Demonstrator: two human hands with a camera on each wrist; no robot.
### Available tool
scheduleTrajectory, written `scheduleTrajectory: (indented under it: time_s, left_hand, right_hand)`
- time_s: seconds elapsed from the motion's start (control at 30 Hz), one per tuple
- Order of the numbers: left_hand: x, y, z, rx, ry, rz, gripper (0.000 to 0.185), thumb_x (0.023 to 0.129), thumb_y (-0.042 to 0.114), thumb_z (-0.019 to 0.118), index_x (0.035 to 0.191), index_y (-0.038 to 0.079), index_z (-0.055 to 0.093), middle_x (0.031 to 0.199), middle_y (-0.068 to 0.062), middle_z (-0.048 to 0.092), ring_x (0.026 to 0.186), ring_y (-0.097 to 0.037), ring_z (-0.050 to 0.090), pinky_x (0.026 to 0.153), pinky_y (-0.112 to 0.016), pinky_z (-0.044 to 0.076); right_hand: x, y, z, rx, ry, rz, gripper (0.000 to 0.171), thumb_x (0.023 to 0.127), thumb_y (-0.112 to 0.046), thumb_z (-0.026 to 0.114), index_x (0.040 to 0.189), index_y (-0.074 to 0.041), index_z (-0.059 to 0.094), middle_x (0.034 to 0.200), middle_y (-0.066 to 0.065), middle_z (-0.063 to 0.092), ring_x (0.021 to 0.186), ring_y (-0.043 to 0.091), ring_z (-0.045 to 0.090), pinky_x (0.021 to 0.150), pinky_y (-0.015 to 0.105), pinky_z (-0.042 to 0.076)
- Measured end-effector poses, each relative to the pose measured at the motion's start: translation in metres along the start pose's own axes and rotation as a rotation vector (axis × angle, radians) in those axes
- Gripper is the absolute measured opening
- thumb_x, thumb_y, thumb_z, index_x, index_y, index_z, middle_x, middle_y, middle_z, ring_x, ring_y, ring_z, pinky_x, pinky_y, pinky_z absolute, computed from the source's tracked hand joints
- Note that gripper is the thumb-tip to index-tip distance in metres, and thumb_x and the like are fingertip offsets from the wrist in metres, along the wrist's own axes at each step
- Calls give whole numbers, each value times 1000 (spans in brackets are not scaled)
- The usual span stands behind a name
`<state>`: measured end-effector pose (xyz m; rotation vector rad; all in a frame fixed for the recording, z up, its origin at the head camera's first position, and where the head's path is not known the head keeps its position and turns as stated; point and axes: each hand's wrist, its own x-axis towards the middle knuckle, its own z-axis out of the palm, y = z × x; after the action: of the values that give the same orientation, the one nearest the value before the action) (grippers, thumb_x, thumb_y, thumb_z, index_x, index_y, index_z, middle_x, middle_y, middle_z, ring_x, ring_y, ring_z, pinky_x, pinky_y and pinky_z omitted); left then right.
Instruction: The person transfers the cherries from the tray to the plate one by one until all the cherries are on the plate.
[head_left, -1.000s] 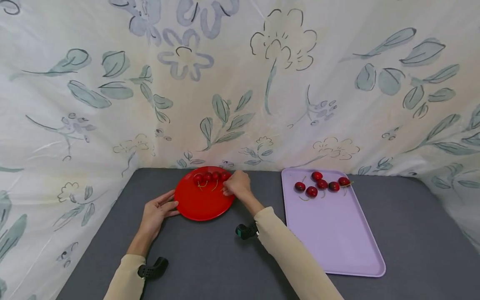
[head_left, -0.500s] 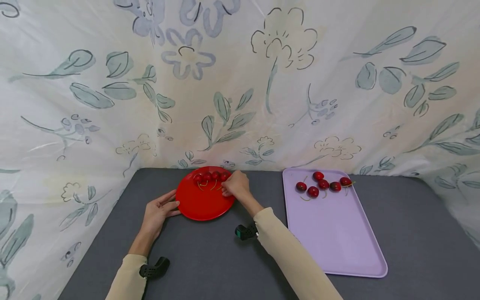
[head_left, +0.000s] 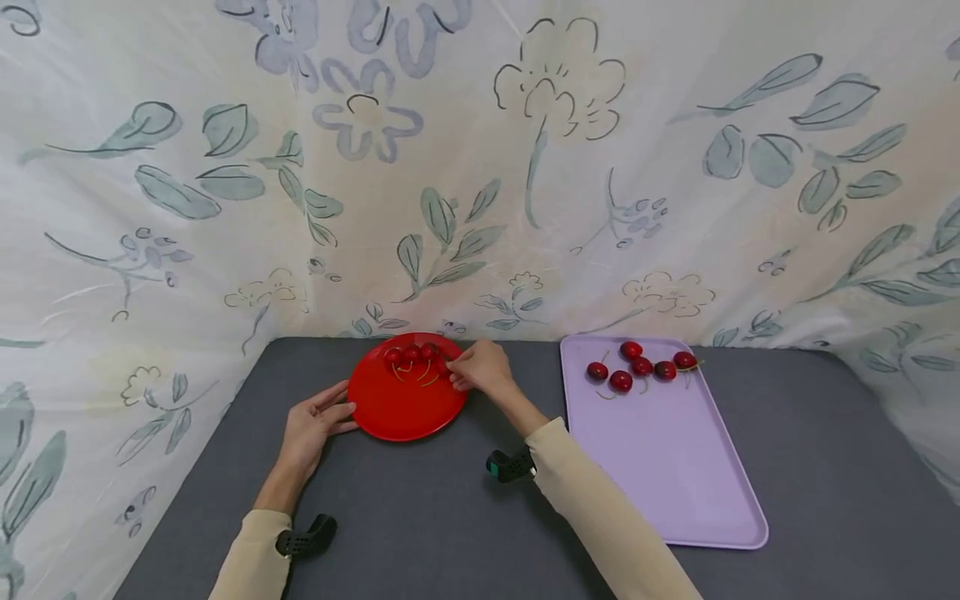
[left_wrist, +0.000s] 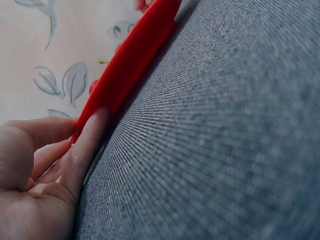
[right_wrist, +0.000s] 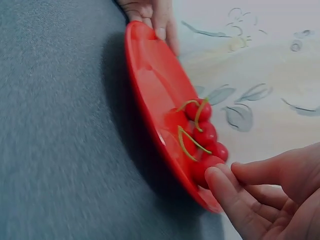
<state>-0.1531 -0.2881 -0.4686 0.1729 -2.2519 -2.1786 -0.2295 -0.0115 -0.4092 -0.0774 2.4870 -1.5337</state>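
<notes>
The red plate (head_left: 405, 412) lies on the grey surface, and my left hand (head_left: 309, 429) holds its left rim between thumb and fingers, as the left wrist view shows. Several red cherries (head_left: 412, 354) with green stems stand in a row along the plate's far side. My right hand (head_left: 480, 368) is at the right end of this row. In the right wrist view its fingertips (right_wrist: 216, 176) are beside the end cherry (right_wrist: 199, 172), with a small gap between thumb and finger. A fingertip overlaps that cherry; whether it touches cannot be told.
A lilac tray (head_left: 667, 467) lies to the right, with several dark red cherries (head_left: 641, 367) at its far end. A floral cloth (head_left: 480, 208) hangs behind the grey table (head_left: 405, 517). The right forearm crosses the tray's left edge.
My right hand has shifted slightly right, its fingers loosening at the end cherry, which sits a little lower. The left hand stays at the plate's rim.
</notes>
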Motion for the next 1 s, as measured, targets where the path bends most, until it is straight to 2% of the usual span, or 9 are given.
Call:
scheduleTrajectory:
  time_s: [0.1, 0.23, 0.4, 0.67, 0.83, 1.0]
  left_hand:
    - [0, 1, 0, 5, 7, -5, 56, 96, 7, 62, 147, -2, 40, 147, -24, 43, 97, -5, 67, 80, -32, 60]
    - [1, 0, -1, 15, 12, -9, 57, 96, 8, 63, 148, -2, 40, 147, -24, 42, 96, -5, 67, 80, -32, 60]
    - [2, -1, -1, 19, 13, -15, 58, 96, 9, 64, 148, -1, 40, 148, -25, 41, 97, -4, 67, 80, -33, 60]
    - [0, 0, 0, 10, 12, -24, 56, 96, 7, 62, 147, -2, 41, 148, -23, 42, 98, -4, 67, 81, -31, 59]
    - [0, 1, 1, 7, 12, -21, 56, 96, 8, 62, 147, -2, 40, 149, -23, 40, 97, -4, 68, 80, -31, 59]
    - [-1, 1, 2, 12, 14, -27, 57, 97, 8, 61, 148, -1, 39, 149, -23, 41, 96, -3, 67, 80, -30, 59]
  right_hand:
    - [-4, 2, -13, 22, -17, -47, 21, 91, -10, 69, 92, 10, 74, 72, 14, 71, 59, 19, 70, 67, 38, 61]
    - [-8, 8, -33, 32, -25, -100, 20, 92, -10, 68, 95, 10, 74, 72, 12, 71, 61, 18, 70, 69, 38, 62]
    - [-13, 15, -66, 101, -5, -107, 24, 93, -8, 67, 100, 14, 71, 75, 16, 71, 64, 20, 71, 69, 38, 62]
    - [-27, 31, -122, 128, 26, -139, 30, 95, -10, 65, 108, 17, 67, 83, 21, 72, 68, 21, 71, 65, 28, 61]
    - [-39, 48, -149, 60, 90, -118, 31, 95, -12, 65, 108, 15, 68, 83, 18, 73, 67, 18, 71, 69, 35, 62]
    - [-51, 70, -177, -71, 154, -114, 30, 96, -15, 65, 107, 13, 69, 83, 17, 73, 70, 22, 72, 71, 40, 61]
